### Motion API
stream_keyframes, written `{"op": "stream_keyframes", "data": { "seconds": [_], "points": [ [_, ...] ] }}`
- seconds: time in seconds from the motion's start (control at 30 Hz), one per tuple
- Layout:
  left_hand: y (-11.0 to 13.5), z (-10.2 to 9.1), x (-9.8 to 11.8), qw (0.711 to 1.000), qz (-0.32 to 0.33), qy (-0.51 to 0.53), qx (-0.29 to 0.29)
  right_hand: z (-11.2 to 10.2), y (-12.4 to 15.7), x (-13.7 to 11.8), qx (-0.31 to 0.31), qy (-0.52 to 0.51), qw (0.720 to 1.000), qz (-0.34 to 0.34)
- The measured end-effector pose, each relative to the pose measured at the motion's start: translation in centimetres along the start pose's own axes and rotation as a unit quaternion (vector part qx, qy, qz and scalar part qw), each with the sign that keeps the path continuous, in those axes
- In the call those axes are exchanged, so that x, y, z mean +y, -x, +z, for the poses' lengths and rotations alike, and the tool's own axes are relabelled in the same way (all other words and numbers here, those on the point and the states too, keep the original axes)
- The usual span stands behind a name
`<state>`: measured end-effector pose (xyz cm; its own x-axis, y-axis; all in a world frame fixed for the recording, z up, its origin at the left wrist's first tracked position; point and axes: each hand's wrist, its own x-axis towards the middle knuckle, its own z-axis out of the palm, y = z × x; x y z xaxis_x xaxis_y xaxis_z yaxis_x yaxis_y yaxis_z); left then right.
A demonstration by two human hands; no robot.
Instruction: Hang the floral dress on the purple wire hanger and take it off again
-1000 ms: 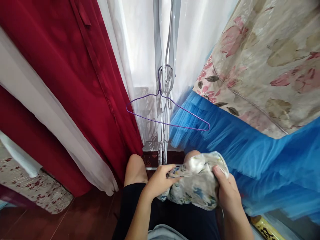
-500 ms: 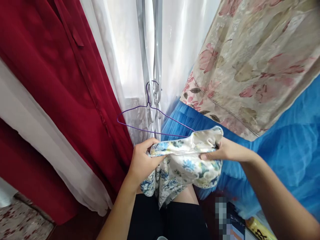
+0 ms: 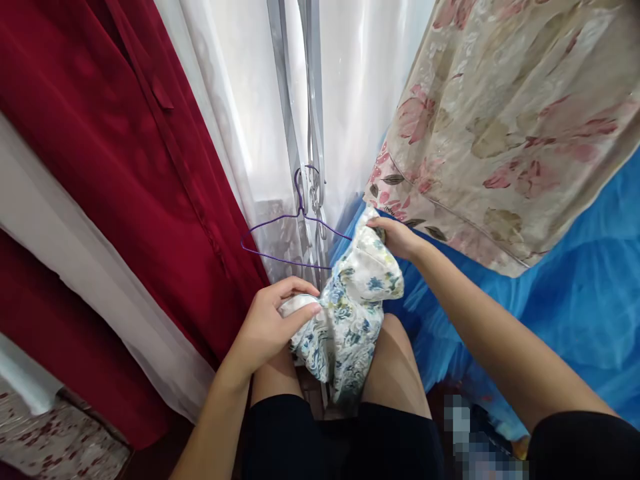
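A floral white-and-blue garment (image 3: 350, 307) hangs between my two hands above my knees. My left hand (image 3: 267, 323) pinches its lower left edge, fingers closed on the cloth. My right hand (image 3: 395, 235) grips the garment's upper corner and holds it up beside the right end of a thin purple wire hanger (image 3: 280, 233). The hanger's hook sits on a metal window grille (image 3: 307, 153) behind sheer white curtain. The hanger's right arm is hidden behind the garment.
A dark red curtain (image 3: 115, 153) hangs at left with white sheer fabric (image 3: 235, 120) beside it. A beige floral cloth (image 3: 510, 120) drapes at upper right over blue tulle (image 3: 565, 300). A floral mat (image 3: 50, 447) lies at lower left.
The garment went from a bundle at my lap to being lifted and spread. My right hand has raised one corner up to the hanger while my left hand dropped lower.
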<state>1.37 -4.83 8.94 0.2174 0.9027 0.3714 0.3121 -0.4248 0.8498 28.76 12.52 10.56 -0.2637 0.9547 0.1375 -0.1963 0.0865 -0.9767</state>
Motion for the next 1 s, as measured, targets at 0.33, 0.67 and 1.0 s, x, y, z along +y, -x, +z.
{"op": "stream_keyframes", "data": {
  "seconds": [0.33,0.67,1.0],
  "points": [
    [0.4,-5.7,-4.3,0.999,-0.032,-0.024,0.012,3.2,0.7,0.6,-0.107,0.012,0.992,0.068],
    [-3.3,-14.5,-14.4,0.898,0.041,-0.427,-0.098,1.9,0.7,-2.5,-0.174,0.125,0.974,0.071],
    [-12.3,-14.3,-6.8,0.908,0.150,-0.382,0.079,2.6,1.6,-1.8,-0.157,0.040,0.982,0.096]
  ]
}}
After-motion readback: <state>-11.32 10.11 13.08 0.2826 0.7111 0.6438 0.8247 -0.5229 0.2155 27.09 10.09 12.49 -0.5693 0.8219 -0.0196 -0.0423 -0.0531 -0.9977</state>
